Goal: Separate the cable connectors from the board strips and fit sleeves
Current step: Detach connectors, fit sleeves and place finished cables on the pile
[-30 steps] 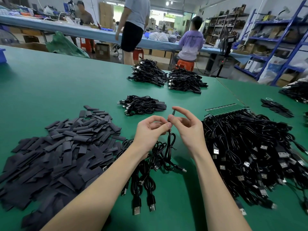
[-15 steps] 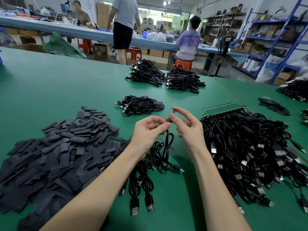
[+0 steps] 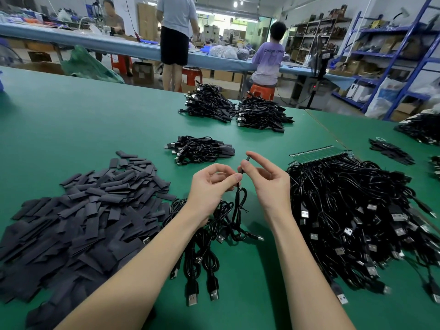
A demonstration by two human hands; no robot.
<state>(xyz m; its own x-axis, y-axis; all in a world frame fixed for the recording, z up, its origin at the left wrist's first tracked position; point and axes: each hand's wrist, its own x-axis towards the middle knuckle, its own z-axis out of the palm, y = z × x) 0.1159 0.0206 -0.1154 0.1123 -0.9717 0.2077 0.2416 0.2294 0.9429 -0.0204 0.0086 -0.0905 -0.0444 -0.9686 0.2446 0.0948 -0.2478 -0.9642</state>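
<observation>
Two hands raised above the green table [image 3: 71, 120], little changed from half a second ago — cable [image 3: 238, 206] hanging a touch straighter below. No legible writing on plugs or sleeves [image 3: 78, 215]. Left hand [image 3: 212, 186] and right hand [image 3: 269, 182] both curled, fingertips pinching the thin black cable end [image 3: 245, 163] between them, above the loose USB cables.

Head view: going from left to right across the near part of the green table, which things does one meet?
Sleeve pile → left hand → held cable end → right hand → big cable heap.
</observation>
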